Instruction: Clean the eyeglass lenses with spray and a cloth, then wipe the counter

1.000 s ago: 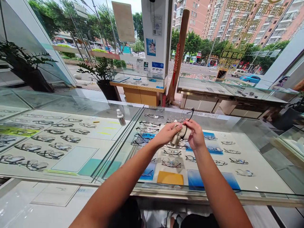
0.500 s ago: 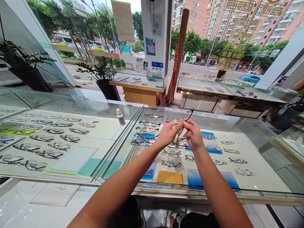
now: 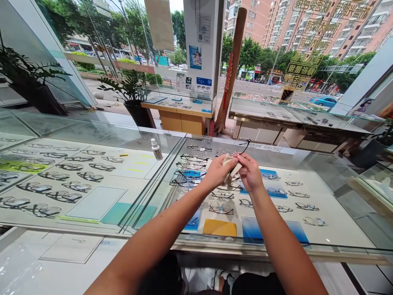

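left grip [image 3: 219, 170] pinched on cloth [image 3: 236, 168] | right grip [image 3: 250, 172] pinched on glasses [image 3: 245, 146] | forearms [image 3: 156, 231] extended

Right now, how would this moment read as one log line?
left hand: holding cloth | right hand: holding glasses | bottle: standing, left of both hands | case: below hands, more glasses inside

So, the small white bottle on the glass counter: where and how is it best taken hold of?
Probably around the body of the bottle, below its narrower cap, from the near right side with the left hand. The bottle stands upright, so its sides suit a level grasp, and the left hand is closer.
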`<state>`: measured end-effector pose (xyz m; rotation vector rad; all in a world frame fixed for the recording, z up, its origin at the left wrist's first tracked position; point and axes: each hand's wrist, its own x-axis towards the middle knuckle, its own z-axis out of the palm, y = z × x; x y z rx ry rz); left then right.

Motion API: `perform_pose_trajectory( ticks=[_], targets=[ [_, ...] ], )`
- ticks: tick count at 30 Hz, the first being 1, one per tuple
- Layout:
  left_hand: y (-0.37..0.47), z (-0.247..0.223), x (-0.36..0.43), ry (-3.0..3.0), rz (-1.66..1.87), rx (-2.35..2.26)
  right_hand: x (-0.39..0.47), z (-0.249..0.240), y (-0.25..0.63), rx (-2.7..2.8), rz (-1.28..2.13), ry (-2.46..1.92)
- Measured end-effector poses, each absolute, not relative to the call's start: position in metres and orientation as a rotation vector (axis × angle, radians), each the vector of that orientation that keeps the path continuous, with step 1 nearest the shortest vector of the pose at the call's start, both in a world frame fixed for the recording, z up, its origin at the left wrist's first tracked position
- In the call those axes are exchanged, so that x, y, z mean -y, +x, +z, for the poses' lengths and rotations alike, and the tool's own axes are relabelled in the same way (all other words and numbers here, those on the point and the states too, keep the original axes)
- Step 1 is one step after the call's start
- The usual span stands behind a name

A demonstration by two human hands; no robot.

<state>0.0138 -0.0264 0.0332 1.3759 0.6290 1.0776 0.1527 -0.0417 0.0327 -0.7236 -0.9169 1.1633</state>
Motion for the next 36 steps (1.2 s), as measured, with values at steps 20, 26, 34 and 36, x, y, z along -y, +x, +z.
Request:
perform_pose_trajectory(
  ticks=[20, 26, 34, 36],
  targets=[
    [0.012, 0.028, 0.018, 1.433, 1.022, -0.518, 0.041, 0.036, 0.155, 0.959, 1.068, -0.678],
    [0.018, 0.031, 0.024, 1.411, 1.104, -0.612, 0.040, 0.034, 0.152, 0.969, 1.051, -0.652],
    [0.016, 0.034, 0.021, 1.279, 1.098, -0.595, 0.035, 0.036, 0.174, 0.714, 1.024, -0.621],
    [0.015, 0.035, 0.019, 1.233, 1.117, -0.596, 0.034, 0.037, 0.183, 0.680, 0.995, -0.621]
  ],
)
